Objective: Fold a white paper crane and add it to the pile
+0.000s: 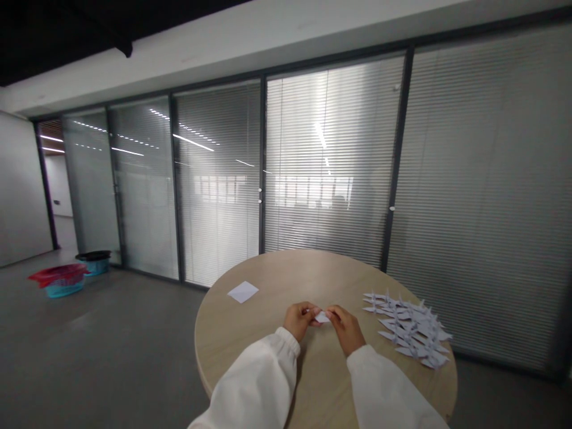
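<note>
Between my two hands is a small folded piece of white paper (322, 317), held a little above the round wooden table (286, 271). My left hand (300, 319) pinches its left side with thumb and fingers. On the other side, my right hand (345, 326) grips the paper's right edge, fingers closed. Parts of the paper are hidden behind the fingertips. A flat white paper square (243, 292) lies at the table's left. Several folded white paper cranes (411, 328) stand close together in rows on the right, beyond my right hand.
On the floor at the left are a blue basket with a red liner (62, 283) and another with a black liner (95, 263). Glass partitions with blinds (330, 155) run behind the table. A doorway (58, 185) shows at far left.
</note>
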`<act>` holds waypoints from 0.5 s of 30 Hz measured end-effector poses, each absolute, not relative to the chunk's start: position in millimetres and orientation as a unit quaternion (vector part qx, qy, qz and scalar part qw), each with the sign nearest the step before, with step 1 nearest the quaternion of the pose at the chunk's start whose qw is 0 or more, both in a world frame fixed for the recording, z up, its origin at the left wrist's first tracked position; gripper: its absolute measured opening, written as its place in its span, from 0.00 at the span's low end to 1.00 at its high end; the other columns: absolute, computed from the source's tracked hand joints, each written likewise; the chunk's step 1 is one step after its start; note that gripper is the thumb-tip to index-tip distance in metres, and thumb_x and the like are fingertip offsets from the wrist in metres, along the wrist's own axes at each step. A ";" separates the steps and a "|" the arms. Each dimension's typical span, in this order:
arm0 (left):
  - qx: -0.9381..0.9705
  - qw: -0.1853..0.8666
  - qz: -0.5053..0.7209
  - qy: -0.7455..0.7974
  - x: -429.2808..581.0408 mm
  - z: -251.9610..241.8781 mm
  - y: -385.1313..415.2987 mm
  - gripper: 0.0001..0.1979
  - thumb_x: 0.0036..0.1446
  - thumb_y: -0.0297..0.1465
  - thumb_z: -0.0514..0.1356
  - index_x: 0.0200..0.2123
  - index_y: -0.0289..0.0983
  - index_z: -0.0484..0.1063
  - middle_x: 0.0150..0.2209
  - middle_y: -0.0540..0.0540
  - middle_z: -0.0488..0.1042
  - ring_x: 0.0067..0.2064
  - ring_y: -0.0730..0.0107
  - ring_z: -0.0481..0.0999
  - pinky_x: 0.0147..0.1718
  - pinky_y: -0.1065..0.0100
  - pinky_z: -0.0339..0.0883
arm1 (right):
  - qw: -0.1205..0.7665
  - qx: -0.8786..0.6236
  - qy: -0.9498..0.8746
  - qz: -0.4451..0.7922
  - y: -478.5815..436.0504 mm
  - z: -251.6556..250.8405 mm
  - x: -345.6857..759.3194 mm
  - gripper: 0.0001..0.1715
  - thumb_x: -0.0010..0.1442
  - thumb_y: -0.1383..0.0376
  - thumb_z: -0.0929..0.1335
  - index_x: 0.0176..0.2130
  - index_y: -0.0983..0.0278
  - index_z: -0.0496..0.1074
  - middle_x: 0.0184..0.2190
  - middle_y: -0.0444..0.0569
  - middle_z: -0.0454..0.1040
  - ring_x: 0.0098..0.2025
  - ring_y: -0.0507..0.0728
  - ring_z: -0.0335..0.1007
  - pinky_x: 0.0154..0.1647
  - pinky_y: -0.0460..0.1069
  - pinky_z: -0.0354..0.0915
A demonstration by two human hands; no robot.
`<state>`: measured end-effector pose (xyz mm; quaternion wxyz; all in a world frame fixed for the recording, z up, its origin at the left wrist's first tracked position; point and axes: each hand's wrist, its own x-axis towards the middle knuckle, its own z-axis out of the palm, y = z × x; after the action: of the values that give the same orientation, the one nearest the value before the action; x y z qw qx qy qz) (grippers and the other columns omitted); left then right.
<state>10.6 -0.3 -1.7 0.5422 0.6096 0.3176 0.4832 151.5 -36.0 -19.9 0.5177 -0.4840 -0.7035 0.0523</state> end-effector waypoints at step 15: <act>0.647 0.488 0.452 0.372 8.2 -6.2 3.2 0.16 0.38 0.42 0.59 0.23 0.32 0.70 0.17 0.47 0.70 0.18 0.69 0.69 0.20 0.69 0.64 | 0.501 -0.496 -0.705 0.081 -37.9 -19.6 148.7 0.15 0.56 0.58 0.56 0.28 0.62 0.65 0.24 0.45 0.70 0.26 0.53 0.65 0.28 0.45 0.60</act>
<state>8.2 3.2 -6.2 0.4881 0.6471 0.3720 0.4524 148.7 -37.9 -19.6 0.5007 -0.4955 -0.7051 0.0810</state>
